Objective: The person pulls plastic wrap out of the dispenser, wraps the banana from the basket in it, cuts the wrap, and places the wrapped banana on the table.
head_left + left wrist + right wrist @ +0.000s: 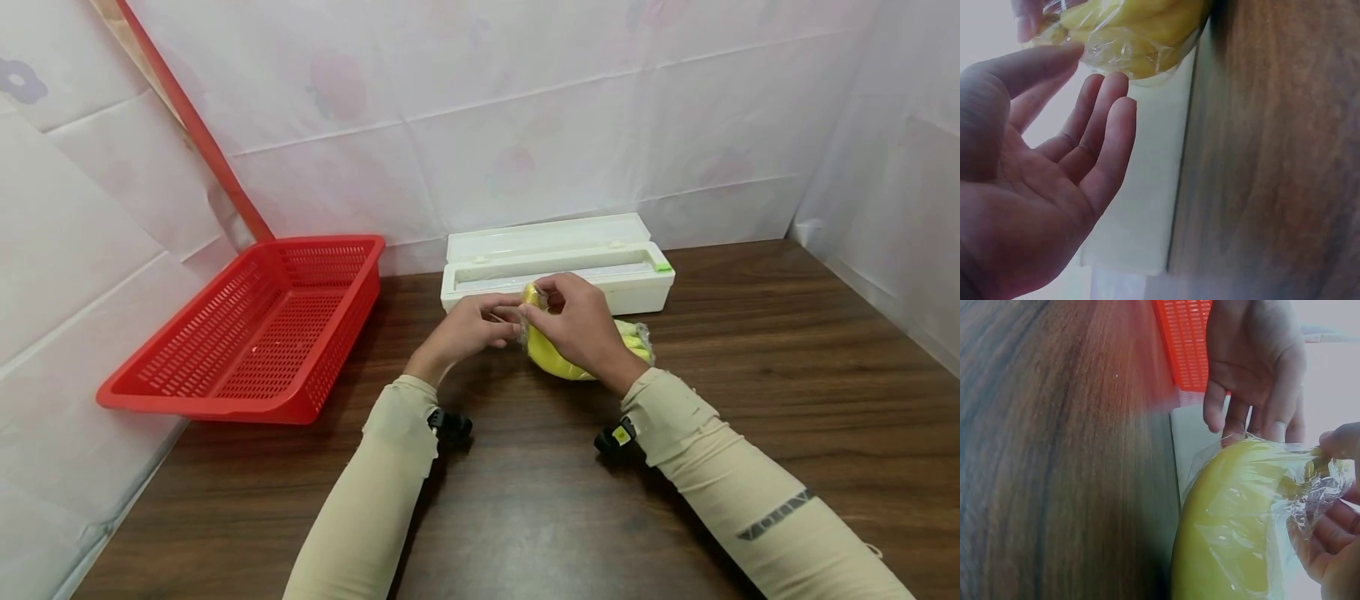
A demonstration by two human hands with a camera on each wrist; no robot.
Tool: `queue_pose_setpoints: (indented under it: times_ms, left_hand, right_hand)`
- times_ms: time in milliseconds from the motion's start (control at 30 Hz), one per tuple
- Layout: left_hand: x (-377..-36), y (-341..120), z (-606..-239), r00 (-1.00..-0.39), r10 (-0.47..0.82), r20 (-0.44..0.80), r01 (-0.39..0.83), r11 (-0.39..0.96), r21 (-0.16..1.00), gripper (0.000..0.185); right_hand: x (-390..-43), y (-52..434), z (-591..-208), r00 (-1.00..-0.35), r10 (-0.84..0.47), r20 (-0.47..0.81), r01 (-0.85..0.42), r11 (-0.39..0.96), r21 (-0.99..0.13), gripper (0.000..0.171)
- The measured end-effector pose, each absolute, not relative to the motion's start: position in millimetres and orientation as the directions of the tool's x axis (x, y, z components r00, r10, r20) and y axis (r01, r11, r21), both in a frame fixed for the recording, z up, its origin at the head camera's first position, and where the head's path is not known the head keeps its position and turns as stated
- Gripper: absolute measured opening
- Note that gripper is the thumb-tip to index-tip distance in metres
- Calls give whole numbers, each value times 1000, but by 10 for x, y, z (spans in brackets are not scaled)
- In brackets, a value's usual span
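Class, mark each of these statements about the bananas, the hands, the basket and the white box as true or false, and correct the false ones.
1. The bananas are covered in clear film. True.
2. The red basket holds the bananas. False: they are on the table, at the hands.
3. The white dispenser box has its lid open. True.
4. The right hand rests flat on the table. False: it grips the wrapped bananas.
5. The left hand touches the film with its fingertips. True.

1 basket [255, 333], 1 wrap box [555, 267], 2 hands [525, 329]
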State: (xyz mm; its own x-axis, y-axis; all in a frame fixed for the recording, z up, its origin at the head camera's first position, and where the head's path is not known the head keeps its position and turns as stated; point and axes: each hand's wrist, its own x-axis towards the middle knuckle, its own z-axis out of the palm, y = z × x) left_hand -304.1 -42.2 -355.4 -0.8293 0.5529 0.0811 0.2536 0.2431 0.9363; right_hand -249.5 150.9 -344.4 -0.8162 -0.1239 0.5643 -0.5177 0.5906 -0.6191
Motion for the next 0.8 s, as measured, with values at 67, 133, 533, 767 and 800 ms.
queue_pose_setpoints:
  times_ms: [67, 133, 533, 767, 800]
  left_hand:
    - [-3038, -403, -3575, -831, 552, 67, 225, 224, 948, 45]
    - [-3038, -381, -3594, -836, 545, 59, 198, 200, 959, 45]
    - [-3063, -301, -3698, -904, 428, 15, 81, 136, 987, 11]
    - [-3033, -281, -3699, -925, 364, 111, 229, 300, 926, 6]
    - [-3024, -282, -3694, -926, 354, 130, 253, 328, 910, 6]
  right_hand:
    - [-2493, 1509, -3443, -821, -117, 559, -509, 593, -624, 32]
    - [-2493, 1508, -3444, -823, -115, 556, -506, 592, -627, 32]
    - [-2504, 1481, -3468, -811, -133, 569, -538, 553, -637, 31]
    - [-2500, 1476, -3477, -815, -136, 563, -534, 554, -639, 31]
    - [-2499, 1476, -3476, -815, -134, 564, -534, 554, -639, 30]
